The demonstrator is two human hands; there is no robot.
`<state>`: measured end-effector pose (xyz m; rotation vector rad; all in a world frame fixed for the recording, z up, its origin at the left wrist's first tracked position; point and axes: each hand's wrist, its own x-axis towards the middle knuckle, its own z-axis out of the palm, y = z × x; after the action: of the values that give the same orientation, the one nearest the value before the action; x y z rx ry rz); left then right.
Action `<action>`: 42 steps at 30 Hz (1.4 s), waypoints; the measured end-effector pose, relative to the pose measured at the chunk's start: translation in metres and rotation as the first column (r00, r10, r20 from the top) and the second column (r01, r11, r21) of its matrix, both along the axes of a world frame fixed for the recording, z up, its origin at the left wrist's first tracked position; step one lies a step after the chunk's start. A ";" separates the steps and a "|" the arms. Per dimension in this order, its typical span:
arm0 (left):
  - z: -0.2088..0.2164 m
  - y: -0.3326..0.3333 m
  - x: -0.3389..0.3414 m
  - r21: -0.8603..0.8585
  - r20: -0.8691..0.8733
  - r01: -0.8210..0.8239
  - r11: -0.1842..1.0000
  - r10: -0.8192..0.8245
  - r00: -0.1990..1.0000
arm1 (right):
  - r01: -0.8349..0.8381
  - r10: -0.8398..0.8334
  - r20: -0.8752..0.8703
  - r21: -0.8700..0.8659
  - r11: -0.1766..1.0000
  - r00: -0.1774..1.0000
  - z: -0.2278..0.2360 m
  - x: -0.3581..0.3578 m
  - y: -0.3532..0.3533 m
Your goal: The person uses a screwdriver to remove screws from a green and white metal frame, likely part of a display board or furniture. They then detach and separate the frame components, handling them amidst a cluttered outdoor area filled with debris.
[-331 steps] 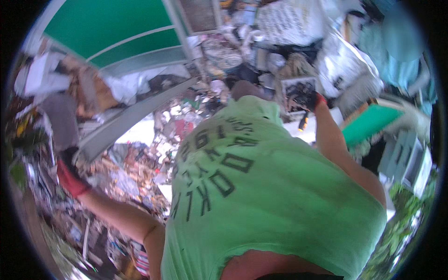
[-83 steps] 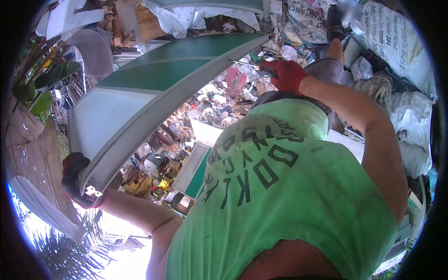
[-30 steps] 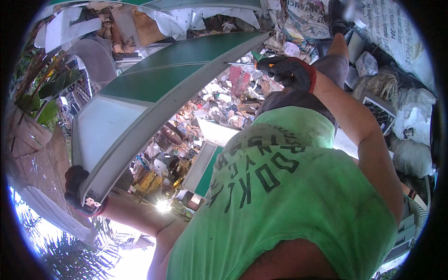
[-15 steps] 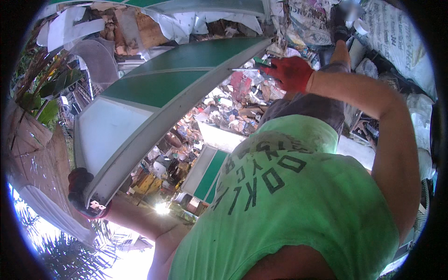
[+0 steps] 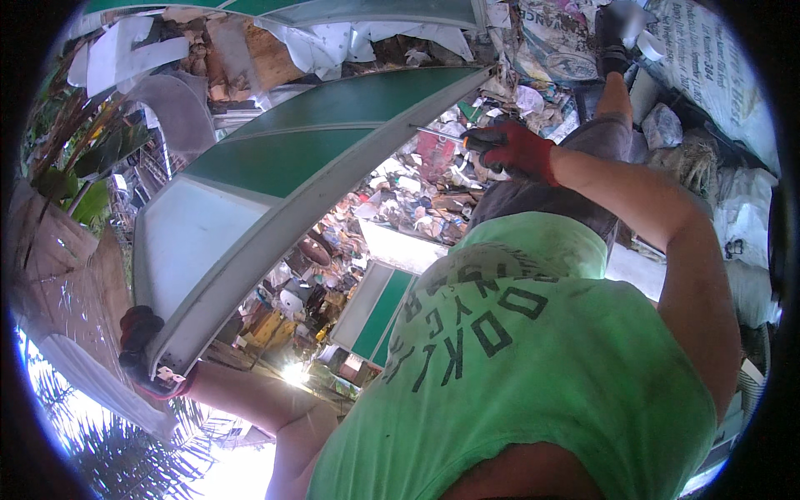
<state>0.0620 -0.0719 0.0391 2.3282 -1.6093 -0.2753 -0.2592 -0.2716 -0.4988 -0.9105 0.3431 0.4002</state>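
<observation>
A large door-like panel (image 5: 325, 167) with green and whitish sections and a grey metal frame stands tilted before me. My left hand (image 5: 140, 337), in a dark red and black glove, is closed around its lower left corner, partly hidden by the frame. A small metal fitting (image 5: 171, 375) shows on that end. My right hand (image 5: 521, 152), gloved in red and black, is wrapped around the dark handle of a screwdriver (image 5: 440, 133). The thin shaft points left, and its tip meets the edge of the frame.
Mixed scrap and litter (image 5: 417, 187) cover the ground beneath the panel. Another green and white panel (image 5: 379, 312) lies by my shirt. White printed sacks (image 5: 708, 67) are piled at the upper right. Brown cardboard (image 5: 71, 267) and green leaves (image 5: 92, 204) are on the left.
My right hand has shifted slightly down and turned, its fingers more curled around the handle. The screwdriver now slants, its tip still at the frame. The left hand stays on the corner.
</observation>
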 end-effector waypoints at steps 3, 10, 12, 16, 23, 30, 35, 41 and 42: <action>-0.007 -0.001 -0.004 -0.100 0.056 0.038 0.994 -0.033 0.998 | -0.121 0.382 0.100 -0.849 0.514 0.919 0.012 0.002 -0.025; -0.005 0.005 0.002 -0.075 -0.079 0.016 0.997 -0.022 0.997 | 0.234 -0.060 0.339 -0.501 0.833 0.939 0.001 0.021 -0.054; -0.002 0.008 0.006 -0.034 0.024 0.095 0.995 -0.094 0.995 | 0.171 -0.170 0.099 -0.001 0.985 0.980 -0.010 0.011 -0.040; 0.006 0.013 0.005 0.042 0.247 -0.011 0.999 0.000 0.969 | 0.185 -0.029 -0.269 0.578 0.795 0.963 -0.021 -0.013 -0.009; 0.007 0.007 0.011 -0.020 0.048 -0.018 1.000 0.019 0.999 | 0.009 -0.007 0.031 -0.062 0.998 0.999 -0.012 0.004 -0.009; 0.007 0.008 0.010 -0.034 -0.009 -0.032 0.999 0.032 0.999 | 0.002 0.362 0.144 -0.931 0.366 0.921 0.014 0.011 -0.037; 0.003 0.006 0.009 -0.045 0.019 0.033 0.998 -0.032 0.999 | 0.357 -0.173 -0.336 0.630 0.690 0.926 0.017 -0.013 -0.024; 0.003 0.006 0.005 -0.019 0.055 0.076 0.997 -0.075 0.996 | 0.126 0.114 -0.288 0.695 0.708 0.951 -0.017 -0.023 -0.005; 0.003 0.006 0.004 -0.015 0.054 0.079 0.997 -0.078 0.996 | 0.044 0.204 -0.282 0.677 0.735 0.937 -0.021 -0.017 -0.004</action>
<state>0.0656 -0.0656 0.0426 2.2810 -1.7238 -0.2173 -0.2766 -0.2761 -0.5194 -0.1228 0.4326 0.7135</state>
